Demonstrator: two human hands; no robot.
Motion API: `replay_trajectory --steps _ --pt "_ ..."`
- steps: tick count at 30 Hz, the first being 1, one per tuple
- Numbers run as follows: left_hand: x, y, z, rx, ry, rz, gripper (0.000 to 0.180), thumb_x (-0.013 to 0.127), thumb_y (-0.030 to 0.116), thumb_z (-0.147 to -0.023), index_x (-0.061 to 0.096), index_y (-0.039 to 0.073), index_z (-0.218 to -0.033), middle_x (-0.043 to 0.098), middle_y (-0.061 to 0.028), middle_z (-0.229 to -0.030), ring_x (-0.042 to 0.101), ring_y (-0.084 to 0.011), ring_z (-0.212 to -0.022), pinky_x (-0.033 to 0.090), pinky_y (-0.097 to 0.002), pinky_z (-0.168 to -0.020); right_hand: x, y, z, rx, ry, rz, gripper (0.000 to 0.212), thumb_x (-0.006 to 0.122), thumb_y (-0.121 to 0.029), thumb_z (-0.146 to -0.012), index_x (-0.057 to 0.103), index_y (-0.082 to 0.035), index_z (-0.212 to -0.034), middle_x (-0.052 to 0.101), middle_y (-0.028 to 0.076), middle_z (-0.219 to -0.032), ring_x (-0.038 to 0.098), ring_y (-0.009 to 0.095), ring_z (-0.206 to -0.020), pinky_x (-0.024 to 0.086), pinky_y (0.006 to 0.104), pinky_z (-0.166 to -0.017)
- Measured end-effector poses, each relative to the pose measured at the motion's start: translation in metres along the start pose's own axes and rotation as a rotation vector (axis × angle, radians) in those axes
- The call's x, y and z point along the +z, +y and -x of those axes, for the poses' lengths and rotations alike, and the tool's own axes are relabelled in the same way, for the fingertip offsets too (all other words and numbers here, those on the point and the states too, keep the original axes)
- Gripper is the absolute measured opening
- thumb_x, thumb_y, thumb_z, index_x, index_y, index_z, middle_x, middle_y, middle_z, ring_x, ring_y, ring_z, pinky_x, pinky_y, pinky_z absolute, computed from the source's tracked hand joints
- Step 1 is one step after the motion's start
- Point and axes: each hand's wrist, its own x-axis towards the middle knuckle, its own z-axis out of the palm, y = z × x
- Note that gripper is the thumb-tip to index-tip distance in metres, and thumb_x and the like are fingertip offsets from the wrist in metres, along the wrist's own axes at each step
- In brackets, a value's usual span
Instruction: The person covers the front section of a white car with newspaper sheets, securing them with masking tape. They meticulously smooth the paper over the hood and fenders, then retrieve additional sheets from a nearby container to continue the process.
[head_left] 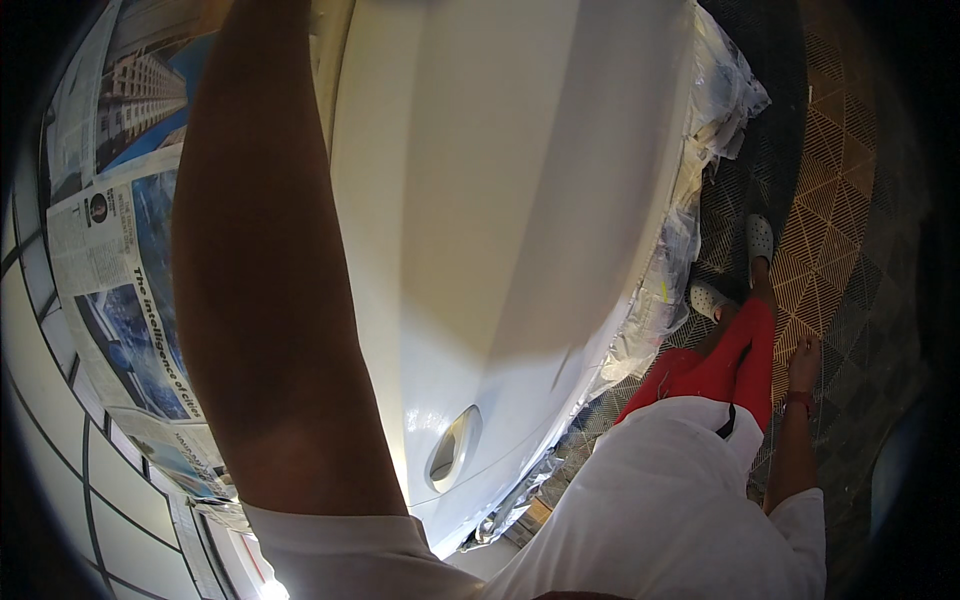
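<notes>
My left arm (270,260) reaches up across the picture, over the side of a white car body (470,160). Its hand lies beyond the top edge, so what it touches or holds is hidden. My right arm hangs down beside my body. At its end, my right hand (803,366), with a red band at the wrist, is small and dim over the floor; its fingers look loosely extended, with nothing visible in them. An oval door handle recess (455,450) shows in the car's panel, which carries broad duller bands across its surface.
Newspaper sheets (110,260) cover the car's upper part at left. Crinkled clear plastic (680,250) edges the panel's lower side. My light clogs (760,238) stand on patterned floor tiles (820,220), brown and dark grey. A paned, light-coloured structure (60,440) curves along the left rim.
</notes>
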Motion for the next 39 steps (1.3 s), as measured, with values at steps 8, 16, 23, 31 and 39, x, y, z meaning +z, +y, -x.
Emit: replay_trajectory --steps 8,16,23,31,39 --pt "-0.003 0.004 0.001 -0.017 0.023 0.011 0.048 0.075 0.041 -0.090 0.071 0.014 -0.130 0.069 -0.0151 -0.134 0.055 -0.0385 -0.134 0.038 -0.0525 -0.117 0.012 0.015 -0.008 -0.003 0.044 -0.034 0.030 0.051 -0.031 -0.114 0.063 -0.004 -0.118 0.060 0.005 -0.072 0.052 0.012 -0.057 0.041 0.0319 -0.053" --pt "-0.002 0.011 -0.005 -0.041 0.045 0.022 0.047 0.076 0.040 -0.090 0.071 0.014 -0.130 0.069 -0.0154 -0.134 0.054 -0.0387 -0.135 0.037 -0.0527 -0.118 0.007 0.018 0.002 0.055 -0.001 -0.055 0.029 0.051 -0.029 -0.112 0.063 -0.003 -0.119 0.064 0.010 -0.078 0.058 0.017 -0.062 0.047 0.0371 -0.060" --pt "-0.026 0.032 0.011 -0.101 0.100 0.032 0.047 0.076 0.039 -0.090 0.071 0.015 -0.130 0.069 -0.0157 -0.134 0.053 -0.0389 -0.136 0.036 -0.0529 -0.119 0.014 0.017 -0.003 -0.022 0.006 -0.017 0.029 0.051 -0.029 -0.112 0.064 -0.004 -0.116 0.068 0.013 -0.080 0.064 0.021 -0.064 0.051 0.0411 -0.062" --pt "-0.112 0.068 0.075 -0.193 -0.068 -0.082 0.061 0.082 0.045 -0.083 0.069 0.030 -0.140 0.045 -0.0082 -0.164 0.037 -0.0322 -0.155 0.012 -0.0798 -0.118 0.001 -0.027 0.003 0.116 -0.014 0.045 0.035 0.053 -0.033 -0.110 0.064 -0.002 -0.123 0.072 0.017 -0.093 0.070 0.027 -0.074 0.055 0.0436 -0.075" --pt "-0.166 0.092 0.133 -0.308 -0.215 0.060 0.050 0.076 0.023 -0.092 0.069 0.032 -0.140 0.042 -0.0022 -0.167 0.037 -0.0282 -0.155 0.010 -0.0744 -0.124 -0.048 -0.078 0.004 0.108 0.043 0.046 0.030 0.056 -0.027 -0.107 0.065 -0.002 -0.121 0.070 0.014 -0.087 0.067 0.022 -0.067 0.054 0.0407 -0.064"
